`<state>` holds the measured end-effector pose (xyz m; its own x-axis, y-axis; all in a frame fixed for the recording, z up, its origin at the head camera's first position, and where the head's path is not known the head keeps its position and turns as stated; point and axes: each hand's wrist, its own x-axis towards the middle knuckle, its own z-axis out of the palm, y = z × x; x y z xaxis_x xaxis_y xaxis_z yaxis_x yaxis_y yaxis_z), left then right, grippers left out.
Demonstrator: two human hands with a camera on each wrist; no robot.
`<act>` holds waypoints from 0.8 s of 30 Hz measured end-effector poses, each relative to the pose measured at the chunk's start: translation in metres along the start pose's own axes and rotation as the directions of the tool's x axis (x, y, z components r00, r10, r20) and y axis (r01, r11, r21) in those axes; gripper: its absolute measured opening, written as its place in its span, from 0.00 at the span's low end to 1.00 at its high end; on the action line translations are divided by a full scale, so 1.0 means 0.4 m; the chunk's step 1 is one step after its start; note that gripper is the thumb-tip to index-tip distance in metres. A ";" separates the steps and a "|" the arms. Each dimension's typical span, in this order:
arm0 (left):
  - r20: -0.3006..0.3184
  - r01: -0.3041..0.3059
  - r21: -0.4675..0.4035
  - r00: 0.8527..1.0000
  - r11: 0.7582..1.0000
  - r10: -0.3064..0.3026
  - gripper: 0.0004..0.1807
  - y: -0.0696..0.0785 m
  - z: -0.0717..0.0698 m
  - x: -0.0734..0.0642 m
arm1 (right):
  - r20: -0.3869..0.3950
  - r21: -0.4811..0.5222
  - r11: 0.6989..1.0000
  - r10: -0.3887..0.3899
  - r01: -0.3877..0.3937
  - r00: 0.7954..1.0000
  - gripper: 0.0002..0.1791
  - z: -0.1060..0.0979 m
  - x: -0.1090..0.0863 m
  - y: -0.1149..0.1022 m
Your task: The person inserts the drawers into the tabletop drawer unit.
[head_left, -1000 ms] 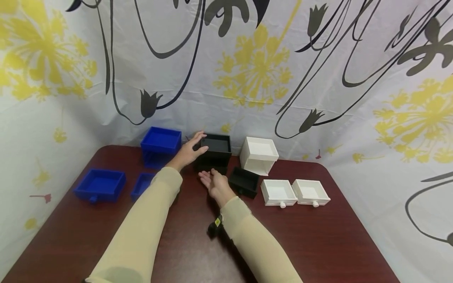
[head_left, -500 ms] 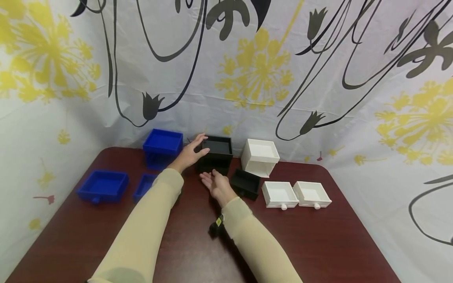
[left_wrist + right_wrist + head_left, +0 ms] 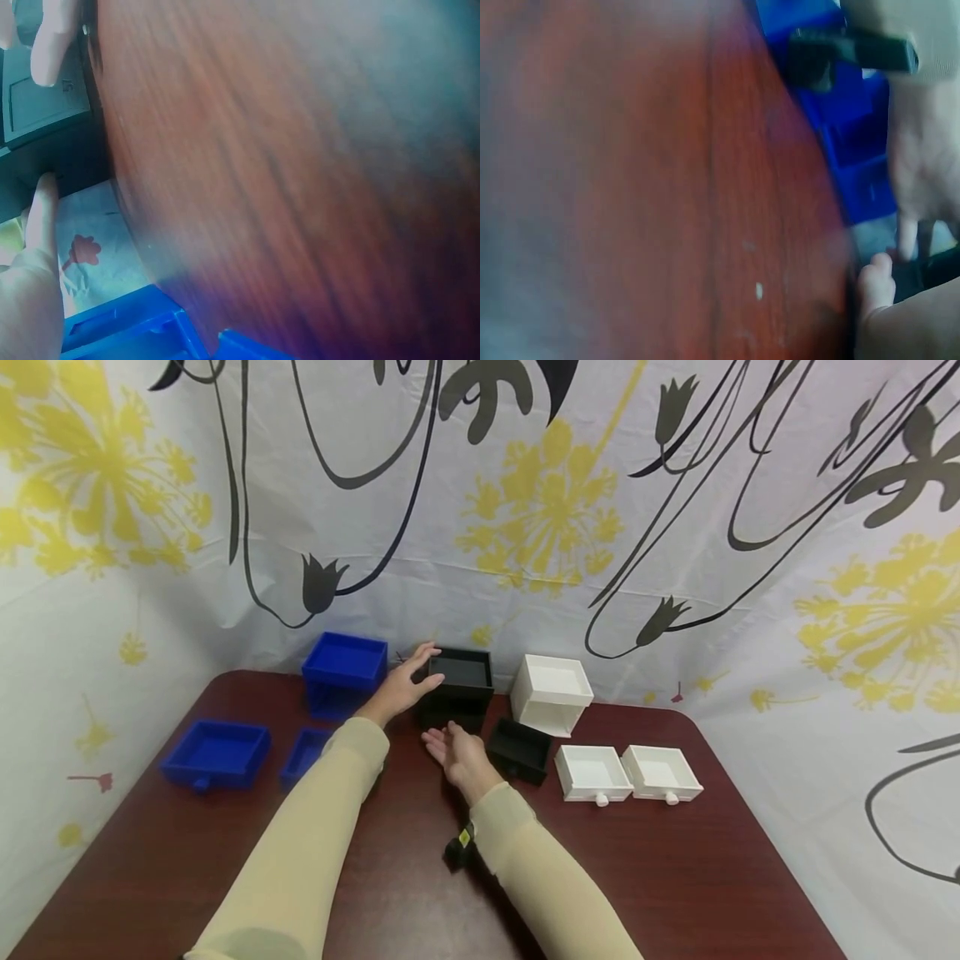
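Note:
My left hand [image 3: 399, 687] reaches to the left side of a small black drawer cabinet [image 3: 467, 672], with fingers extended along it. In the left wrist view, a fingertip of the left hand [image 3: 43, 217] touches the cabinet's dark side [image 3: 75, 161]. My right hand [image 3: 461, 756] lies palm turned up low in front of the cabinet, its fingers stretched toward the base. Nothing shows in its palm. Just to the right of this hand sits a loose black drawer [image 3: 519, 752]. The cabinet's lower front is dark and partly covered by the right fingers.
A blue cabinet [image 3: 345, 662] stands left of the black one, with a large blue drawer [image 3: 217, 756] and a second blue drawer [image 3: 303, 756] partly behind the left sleeve. On the right are a white cabinet [image 3: 553, 693] and two white drawers [image 3: 595, 772]. A patterned curtain [image 3: 540, 610] hangs behind.
The head view has shifted slightly since the first frame. Both hands and the cabinets keep nearly the same places.

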<state>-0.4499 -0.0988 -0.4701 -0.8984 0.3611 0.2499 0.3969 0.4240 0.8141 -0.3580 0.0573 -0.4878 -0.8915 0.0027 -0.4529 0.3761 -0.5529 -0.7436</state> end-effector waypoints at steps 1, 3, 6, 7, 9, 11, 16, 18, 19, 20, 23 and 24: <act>-0.001 -0.001 -0.002 1.000 1.000 0.001 0.36 0.002 0.000 0.000 | 0.007 -0.010 1.000 0.000 0.000 1.000 0.24 -0.001 -0.008 0.001; -0.005 -0.007 -0.003 1.000 1.000 0.007 0.35 0.005 0.000 0.000 | 0.026 -0.019 1.000 0.008 -0.008 1.000 0.25 -0.004 -0.028 0.002; -0.004 -0.009 0.001 1.000 1.000 0.009 0.35 0.005 0.000 0.000 | 0.060 -0.024 0.999 0.035 -0.034 0.998 0.27 -0.019 -0.064 0.003; -0.004 -0.006 0.003 1.000 1.000 0.006 0.35 0.004 0.000 0.000 | 0.074 -0.030 0.999 0.044 -0.042 0.996 0.27 -0.027 -0.076 0.004; -0.002 -0.007 -0.001 1.000 1.000 0.007 0.35 0.001 -0.004 -0.001 | 0.095 -0.054 0.997 0.068 -0.063 0.993 0.26 -0.047 -0.100 0.006; -0.004 -0.017 -0.006 1.000 1.000 0.017 0.36 -0.003 -0.009 -0.003 | 0.122 -0.078 0.994 0.089 -0.080 0.989 0.26 -0.072 -0.124 0.005; -0.010 -0.016 -0.010 1.000 1.000 0.016 0.38 -0.010 -0.005 -0.006 | 0.127 -0.116 0.989 0.102 -0.088 0.987 0.24 -0.155 -0.163 -0.004; -0.004 -0.008 -0.010 1.000 1.000 0.008 0.38 -0.008 0.007 -0.005 | 0.088 -0.126 0.989 0.083 -0.072 0.993 0.22 -0.190 -0.168 -0.012; -0.001 -0.006 -0.012 1.000 1.000 0.006 0.39 -0.007 0.011 -0.005 | 0.066 -0.134 0.989 0.071 -0.062 0.995 0.21 -0.205 -0.169 -0.017; 0.001 -0.005 -0.016 1.000 1.000 0.005 0.38 -0.004 0.012 -0.005 | 0.045 -0.145 0.988 0.063 -0.055 0.997 0.21 -0.216 -0.170 -0.021; 0.002 0.003 -0.033 1.000 0.999 -0.003 0.38 0.001 0.006 -0.005 | 0.006 -0.162 0.986 0.035 -0.033 0.999 0.25 -0.238 -0.169 -0.034; 0.001 0.006 -0.040 1.000 0.999 -0.006 0.39 0.002 0.003 -0.005 | -0.005 -0.163 0.986 0.026 -0.027 1.000 0.26 -0.242 -0.169 -0.038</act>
<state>-0.4476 -0.0983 -0.4705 -0.9006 0.3596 0.2443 0.3836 0.3928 0.8358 -0.2791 0.1460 -0.4937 -0.8800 -0.0079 -0.4749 0.4360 -0.4097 -0.8012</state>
